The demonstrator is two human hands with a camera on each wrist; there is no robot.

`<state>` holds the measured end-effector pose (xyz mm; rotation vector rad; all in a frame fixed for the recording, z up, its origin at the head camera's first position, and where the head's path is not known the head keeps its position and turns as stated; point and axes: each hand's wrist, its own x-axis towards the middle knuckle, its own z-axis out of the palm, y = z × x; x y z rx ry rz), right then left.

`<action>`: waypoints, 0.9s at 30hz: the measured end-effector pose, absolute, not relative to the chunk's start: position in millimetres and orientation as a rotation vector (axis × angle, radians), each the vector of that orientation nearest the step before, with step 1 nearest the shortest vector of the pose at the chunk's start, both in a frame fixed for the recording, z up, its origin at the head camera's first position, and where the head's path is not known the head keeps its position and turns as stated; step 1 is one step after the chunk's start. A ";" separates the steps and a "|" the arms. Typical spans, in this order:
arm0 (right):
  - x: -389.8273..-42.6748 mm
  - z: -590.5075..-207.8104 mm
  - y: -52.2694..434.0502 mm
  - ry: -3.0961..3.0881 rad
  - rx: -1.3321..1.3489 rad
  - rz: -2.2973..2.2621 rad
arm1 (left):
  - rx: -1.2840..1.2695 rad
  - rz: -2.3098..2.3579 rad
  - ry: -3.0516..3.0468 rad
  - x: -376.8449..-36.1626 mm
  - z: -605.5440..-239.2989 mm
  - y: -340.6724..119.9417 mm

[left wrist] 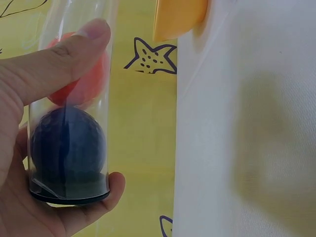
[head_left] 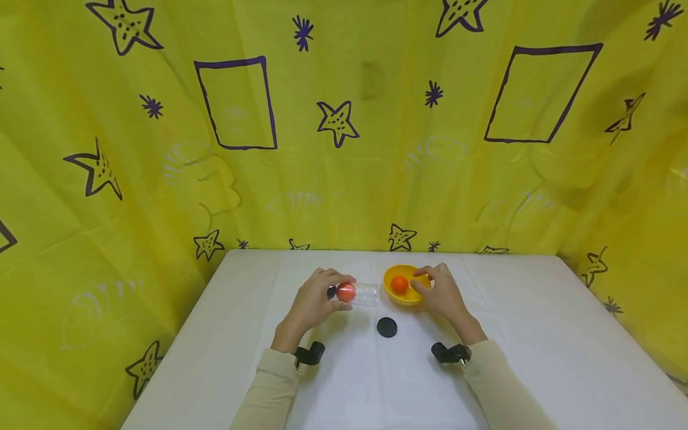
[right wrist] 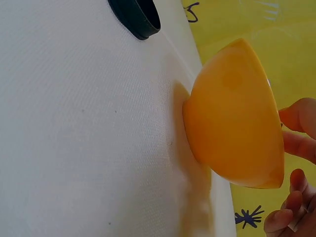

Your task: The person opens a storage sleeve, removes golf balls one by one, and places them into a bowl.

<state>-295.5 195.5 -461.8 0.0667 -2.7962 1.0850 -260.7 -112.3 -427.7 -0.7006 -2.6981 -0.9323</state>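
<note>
My left hand [head_left: 316, 298] grips a clear plastic tube [head_left: 368, 294], thumb on one side and fingers around the other. Inside the tube, a red ball [left wrist: 84, 84] sits against a dark blue ball [left wrist: 68, 143], and a black cap [left wrist: 69, 199] closes the end by my palm. The other end points toward a yellow bowl [head_left: 407, 300] holding an orange ball [head_left: 399, 285]. Over the bowl's right rim reaches my right hand [head_left: 442, 292], its thumb and fingers parted and apart from that ball. In the right wrist view the bowl wall hides the ball.
On the white table [head_left: 344, 382], a loose black cap [head_left: 387, 327] lies in front of the bowl, between the two hands. A yellow curtain [head_left: 376, 179] with star drawings hangs behind the table and along its sides.
</note>
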 end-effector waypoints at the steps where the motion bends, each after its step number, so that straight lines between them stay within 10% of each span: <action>1: -294.6 -462.1 195.7 -2.793 0.069 1.088 | -0.702 -0.934 -2.696 -260.8 -427.9 -112.3; 27: -235.6 -464.1 171.9 -2.503 0.192 1.280 | -0.722 -0.900 -2.690 -258.5 -427.4 -107.5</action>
